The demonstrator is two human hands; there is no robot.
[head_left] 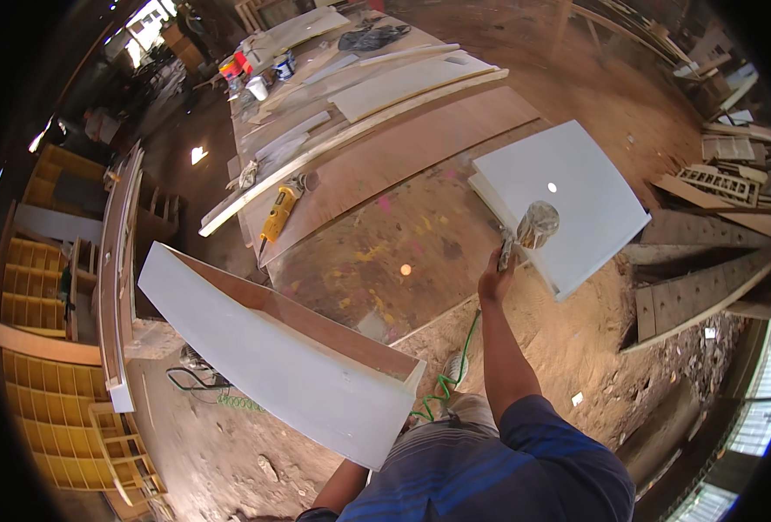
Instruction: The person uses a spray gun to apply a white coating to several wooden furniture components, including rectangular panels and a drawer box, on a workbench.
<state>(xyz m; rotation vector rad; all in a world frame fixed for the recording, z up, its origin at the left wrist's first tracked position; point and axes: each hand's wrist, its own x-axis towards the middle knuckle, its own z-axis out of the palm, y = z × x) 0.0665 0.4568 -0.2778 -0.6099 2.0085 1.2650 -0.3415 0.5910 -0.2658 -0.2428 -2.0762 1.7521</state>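
Note:
My right hand (495, 280) is closed round the handle of a spray gun (538, 224) with a clouded round cup. A green coiled air hose (442, 387) runs near my waist, close below that arm. Just beyond the gun is a white drawer-like box (568, 196), its broad flat face up, at the table's right end. Across my left front lies a long white box-shaped piece (272, 344), tilted, with a curved outer face and bare brown wood inside. My left forearm (344, 485) passes beneath its near end, which hides the hand and its fingers.
A paint-stained worktable (377, 252) carries a yellow power tool (279, 213), long boards (429, 87), a white cup (257, 87) and tins. Yellow slatted frames (59, 409) stand at left. Scrap wood (716, 191) and curved wooden pieces (707, 270) are at right. Debris litters the dirt floor.

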